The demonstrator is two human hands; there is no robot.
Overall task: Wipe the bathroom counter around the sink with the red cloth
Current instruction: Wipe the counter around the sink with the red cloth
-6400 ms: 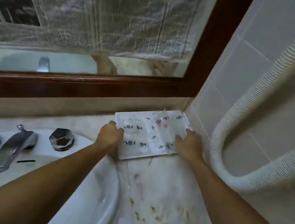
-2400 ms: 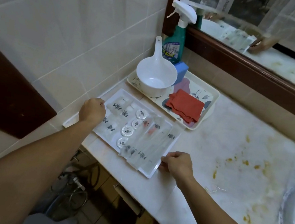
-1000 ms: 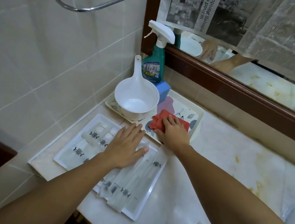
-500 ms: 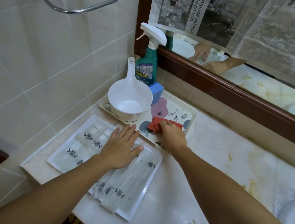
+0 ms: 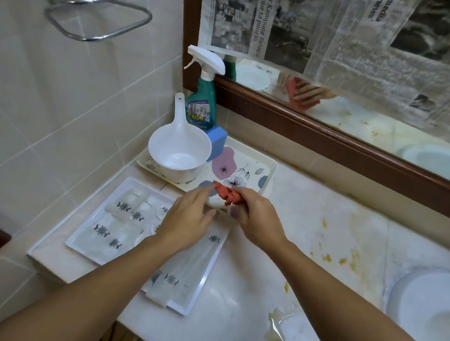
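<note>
While right hand (image 5: 257, 221) fingers (image 5: 235, 213) pinched bunched red cloth (image 5: 227, 194) above near rim of floral tray (image 5: 268, 175), left hand (image 5: 187, 221) fingers, spread and holding nothing, reached toward cloth's corner. Best, I judged: shake cloth flat across palm, carry to yellow stains (image 5: 331, 258) on worktop (image 5: 238, 308), sweep away from sink (image 5: 433, 309). Most of cloth was hidden in fist; dampness unclear. Sink cut off at right edge, tap barely shown. White tray (image 5: 196, 291) contents hard to identify.
</note>
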